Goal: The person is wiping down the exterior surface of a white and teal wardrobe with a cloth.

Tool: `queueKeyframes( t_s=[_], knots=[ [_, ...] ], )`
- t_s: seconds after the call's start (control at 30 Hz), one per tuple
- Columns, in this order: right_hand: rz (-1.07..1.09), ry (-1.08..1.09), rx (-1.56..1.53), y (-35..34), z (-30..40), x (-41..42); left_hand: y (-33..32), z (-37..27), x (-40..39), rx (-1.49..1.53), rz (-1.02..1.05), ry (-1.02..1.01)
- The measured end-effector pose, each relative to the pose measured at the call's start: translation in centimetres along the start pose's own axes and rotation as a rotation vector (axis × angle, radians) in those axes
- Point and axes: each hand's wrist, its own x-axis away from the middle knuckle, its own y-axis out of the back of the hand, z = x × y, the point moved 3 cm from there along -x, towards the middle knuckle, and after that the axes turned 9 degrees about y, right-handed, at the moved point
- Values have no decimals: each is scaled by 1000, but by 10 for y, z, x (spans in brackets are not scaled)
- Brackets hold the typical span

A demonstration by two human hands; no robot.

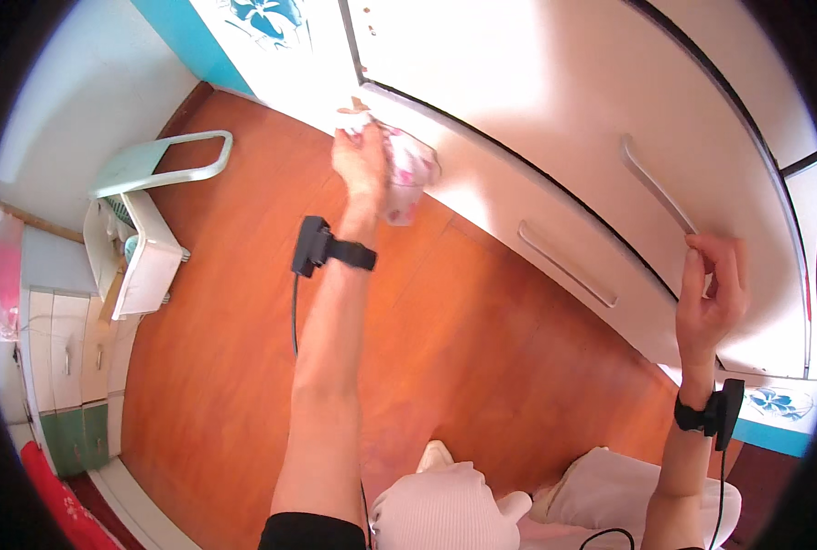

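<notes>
My left hand [361, 161] is shut on a white cloth with pink patches [408, 161]. The cloth hangs against the lower left part of a white cabinet front [573, 130], partly hidden by the hand and slightly blurred. On the right, the fingers of my right hand [711, 289] pinch the near end of a long pale bar handle [656, 187] on the cabinet's upper panel. Below that panel, past a dark gap, a lower panel carries a second bar handle [566, 265], which neither hand touches. Each wrist wears a black strap with a cabled device.
Reddish-brown wooden floor [243, 330] spreads below the cabinet. At left stand a white wheeled bin [150, 258] and a pale green frame [195, 165]. Beyond are small drawer fronts [68, 350] and red fabric [64, 502]. My light-clothed knees [449, 509] are at the bottom.
</notes>
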Motion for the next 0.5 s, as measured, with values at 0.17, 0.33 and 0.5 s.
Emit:
queueKeyframes(
  t_s=[0.17,0.33,0.5],
  knots=[
    [3,-14,17,4,-2,3,-44,-26,112,-203,101,-472],
    [32,11,45,4,-4,4,-33,-27,88,-177,141,-232],
    [4,16,14,1,1,3,5,-5,-23,179,3,15]
  ],
)
